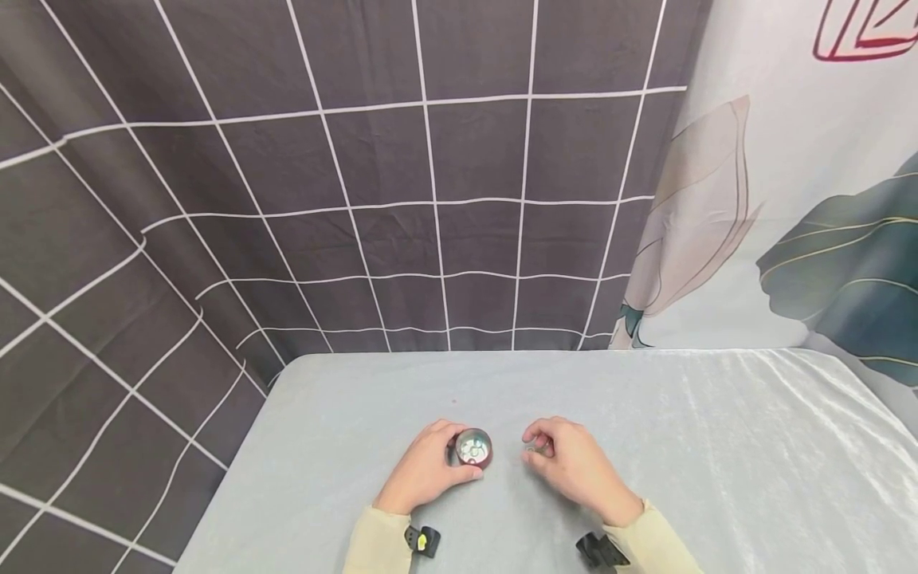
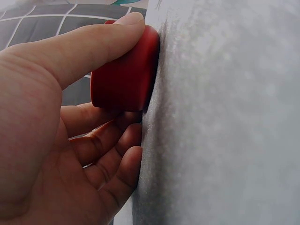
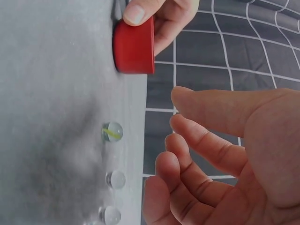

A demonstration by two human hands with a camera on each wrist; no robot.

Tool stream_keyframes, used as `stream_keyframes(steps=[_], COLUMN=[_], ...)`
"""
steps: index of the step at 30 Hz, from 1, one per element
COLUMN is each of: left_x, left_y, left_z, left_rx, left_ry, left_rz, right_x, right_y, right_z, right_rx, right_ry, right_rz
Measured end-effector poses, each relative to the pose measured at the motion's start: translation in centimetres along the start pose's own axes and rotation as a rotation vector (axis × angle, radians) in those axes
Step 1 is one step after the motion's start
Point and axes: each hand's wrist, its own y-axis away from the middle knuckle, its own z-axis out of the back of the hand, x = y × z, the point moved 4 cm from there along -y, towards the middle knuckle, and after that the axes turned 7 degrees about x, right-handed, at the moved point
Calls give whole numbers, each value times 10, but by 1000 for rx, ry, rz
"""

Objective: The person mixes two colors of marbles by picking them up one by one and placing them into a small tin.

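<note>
1. From my remote station I watch two bare hands at work over a grey, cloth-covered counter [image 1: 344,414]
2. Left hand [image 1: 426,466]: I see its fingers [image 2: 84,119] and thumb curled round a red cup [image 3: 136,51], thumb on one side, fingers on the other
3. Cup stands upright on the counter, mouth up; head view shows me clear, shiny pieces [image 1: 473,452] inside, too small for me to count
4. Right hand [image 1: 570,462]: relaxed, beside the cup and apart from it; fingers loosely curved, thumb tip just clear of the index tip, nothing gripped that I can make out
5. Near the right hand, I note clear glass marbles in a rough line on the counter: one with a yellow-green streak [image 3: 112,131], nearest the cup, then a plain one [image 3: 116,179] and another [image 3: 111,215]
6. Behind the counter hangs a dark cloth with white grid lines [image 1: 473,159]
</note>
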Motion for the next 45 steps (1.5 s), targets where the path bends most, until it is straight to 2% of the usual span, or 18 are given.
stream_keyframes(steps=[19, 45], left_x=[1, -3], left_y=[0, -1], left_z=[0, 2], left_rx=[3, 7], left_ry=[-2, -3], left_rz=[-7, -1], right_x=[-20, -42], right_y=[16, 26], right_z=[14, 23], right_rx=[1, 40], right_ry=[21, 35], right_rz=[-36, -94])
